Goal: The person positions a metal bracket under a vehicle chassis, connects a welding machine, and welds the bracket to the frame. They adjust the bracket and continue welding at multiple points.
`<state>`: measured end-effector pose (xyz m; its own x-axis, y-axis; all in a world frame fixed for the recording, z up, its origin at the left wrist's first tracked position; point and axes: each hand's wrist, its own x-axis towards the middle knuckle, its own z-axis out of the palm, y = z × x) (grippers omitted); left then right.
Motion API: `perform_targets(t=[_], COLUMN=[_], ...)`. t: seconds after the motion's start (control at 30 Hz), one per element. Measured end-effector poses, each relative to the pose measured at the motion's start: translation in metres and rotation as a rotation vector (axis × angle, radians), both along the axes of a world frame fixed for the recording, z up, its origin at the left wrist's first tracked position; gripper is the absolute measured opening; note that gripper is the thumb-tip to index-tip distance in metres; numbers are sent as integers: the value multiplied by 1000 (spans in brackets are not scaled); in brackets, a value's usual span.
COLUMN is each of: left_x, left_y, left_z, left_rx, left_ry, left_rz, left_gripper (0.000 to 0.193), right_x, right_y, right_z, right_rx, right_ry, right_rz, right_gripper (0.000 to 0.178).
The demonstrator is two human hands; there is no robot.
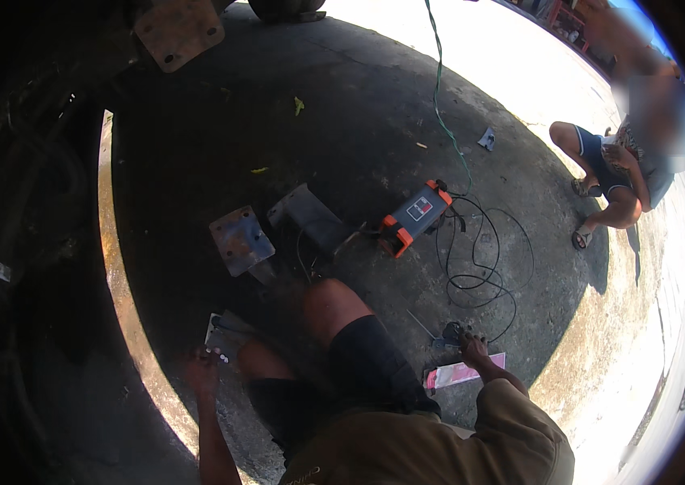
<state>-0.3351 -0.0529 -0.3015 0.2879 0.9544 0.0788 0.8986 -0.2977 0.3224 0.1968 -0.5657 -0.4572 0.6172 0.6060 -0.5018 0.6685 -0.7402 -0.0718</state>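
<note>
On the concrete at the right of my knees, my right hand (474,349) is closed around a dark electrode holder (452,331). A thin welding rod (421,324) sticks out from beside it toward the upper left. Just below that hand lies a flat pink and white packet (467,371). Left of my legs, my left hand (203,369) is raised with its fingers curled. Small whitish bits show at its fingertips, too small and dim to name. Close to it lies a pale metal piece (215,330), partly in shadow.
An orange and black welding machine (417,218) stands ahead, with looped black cables (476,284) and a green cord (439,89). A rusty plate with holes (241,240) and a bent sheet (308,215) lie nearby. A long metal bar (108,218) runs along the left. Another person (613,174) crouches at right.
</note>
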Motion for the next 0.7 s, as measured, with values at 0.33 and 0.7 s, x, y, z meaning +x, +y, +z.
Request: perform_targets(t=[0.33, 0.7], left_x=[76, 114], left_y=[8, -22], left_z=[46, 139], left_rx=[-56, -137], left_ry=[-249, -296], left_rz=[-9, -291], left_gripper=[49, 58], right_x=[-72, -37], right_y=[123, 238], right_z=[45, 118], right_rx=[235, 155], right_ry=[200, 162], right_rz=[-87, 159], right_gripper=[33, 33])
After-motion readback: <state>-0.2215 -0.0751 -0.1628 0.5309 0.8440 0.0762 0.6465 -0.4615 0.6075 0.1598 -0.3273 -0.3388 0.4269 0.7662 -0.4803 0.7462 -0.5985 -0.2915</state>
